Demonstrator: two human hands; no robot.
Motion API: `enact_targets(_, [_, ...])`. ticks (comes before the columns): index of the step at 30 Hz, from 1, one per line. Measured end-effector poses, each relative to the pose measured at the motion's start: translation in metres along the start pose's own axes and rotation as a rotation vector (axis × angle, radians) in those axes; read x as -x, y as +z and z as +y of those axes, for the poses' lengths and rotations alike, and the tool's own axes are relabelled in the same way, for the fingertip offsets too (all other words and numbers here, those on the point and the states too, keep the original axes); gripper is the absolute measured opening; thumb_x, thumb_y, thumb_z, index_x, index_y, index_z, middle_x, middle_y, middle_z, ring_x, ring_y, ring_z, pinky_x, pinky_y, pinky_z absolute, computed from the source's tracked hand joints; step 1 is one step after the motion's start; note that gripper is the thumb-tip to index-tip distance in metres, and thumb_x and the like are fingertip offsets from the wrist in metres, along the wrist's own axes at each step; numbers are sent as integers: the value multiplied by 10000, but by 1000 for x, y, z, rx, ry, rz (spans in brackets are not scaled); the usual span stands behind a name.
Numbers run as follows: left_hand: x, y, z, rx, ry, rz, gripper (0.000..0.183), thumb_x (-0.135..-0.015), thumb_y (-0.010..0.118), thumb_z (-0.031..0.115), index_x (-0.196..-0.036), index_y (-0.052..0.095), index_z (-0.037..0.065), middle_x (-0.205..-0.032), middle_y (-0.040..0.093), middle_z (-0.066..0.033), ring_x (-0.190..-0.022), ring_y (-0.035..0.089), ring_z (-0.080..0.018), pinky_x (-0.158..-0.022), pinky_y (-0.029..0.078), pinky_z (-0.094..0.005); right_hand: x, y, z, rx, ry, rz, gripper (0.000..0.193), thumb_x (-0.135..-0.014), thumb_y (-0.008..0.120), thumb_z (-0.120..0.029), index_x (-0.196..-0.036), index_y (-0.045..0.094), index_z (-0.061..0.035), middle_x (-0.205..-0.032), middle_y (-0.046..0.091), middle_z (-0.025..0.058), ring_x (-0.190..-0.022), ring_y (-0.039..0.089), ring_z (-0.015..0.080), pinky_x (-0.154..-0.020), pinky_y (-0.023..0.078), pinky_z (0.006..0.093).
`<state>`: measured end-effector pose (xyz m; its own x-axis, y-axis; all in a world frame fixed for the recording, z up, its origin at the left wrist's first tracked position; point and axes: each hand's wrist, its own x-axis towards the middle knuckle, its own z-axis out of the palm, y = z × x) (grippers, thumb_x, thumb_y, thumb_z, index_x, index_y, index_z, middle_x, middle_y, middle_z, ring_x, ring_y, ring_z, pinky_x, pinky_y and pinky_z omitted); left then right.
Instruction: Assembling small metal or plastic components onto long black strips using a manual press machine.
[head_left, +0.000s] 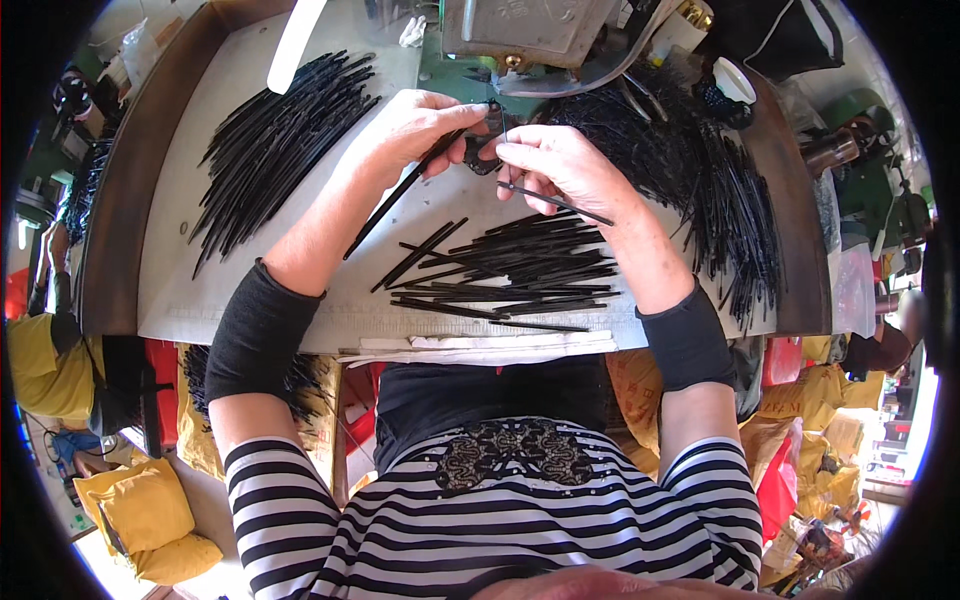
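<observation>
My left hand (430,125) is closed, thumb and fingers pinching a long thin black strip (392,205) that slants down to the left. Beside it my right hand (560,165) is also closed, and a shorter black strip (560,202) passes between its fingers toward the wrist. Both hands are under the front of a green machine (455,75), by a small dark part (483,150) that the fingers partly hide. Below them a loose heap of black strips (540,255) lies on the white worktop (330,310).
A large sheaf of black strips (285,140) lies at the left, and a tangled pile of thin black pieces (735,220) at the right. Brown raised edges (110,220) border the worktop. A folded white cloth (480,347) lies along its front. Yellow sacks (145,510) stand below.
</observation>
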<state>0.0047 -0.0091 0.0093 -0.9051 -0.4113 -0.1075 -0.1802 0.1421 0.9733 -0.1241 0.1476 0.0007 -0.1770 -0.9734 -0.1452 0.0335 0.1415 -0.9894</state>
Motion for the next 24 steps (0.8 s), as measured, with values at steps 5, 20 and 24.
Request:
enact_targets(5, [-1, 2, -1, -41, 6, 3, 365, -875, 579, 328, -870, 649, -30, -520, 529, -15, -375, 417, -53, -386, 319, -202, 1, 6, -3, 21, 14, -11, 313, -918, 518, -230, -1069, 569, 39, -725, 624, 75, -430, 468, 34, -388, 357, 154])
enact_targets(20, [11, 1, -3, -222, 42, -196, 267, -860, 581, 242, -840, 658, -13, -663, 634, -41, -467, 562, -81, -428, 411, -199, -1, -9, 2, 198, 52, 83, 217, -837, 637, -219, -906, 624, -14, -639, 552, -16, -499, 491, 23, -417, 355, 149])
enact_targets(24, [8, -7, -5, -177, 41, -228, 277, -849, 593, 251, -844, 664, -17, -631, 607, -30, -443, 522, -71, -419, 385, -199, -3, -20, 5, -47, 29, 75, 271, -821, 659, -207, -991, 596, -4, -734, 618, 39, -564, 587, 73, -508, 500, 180])
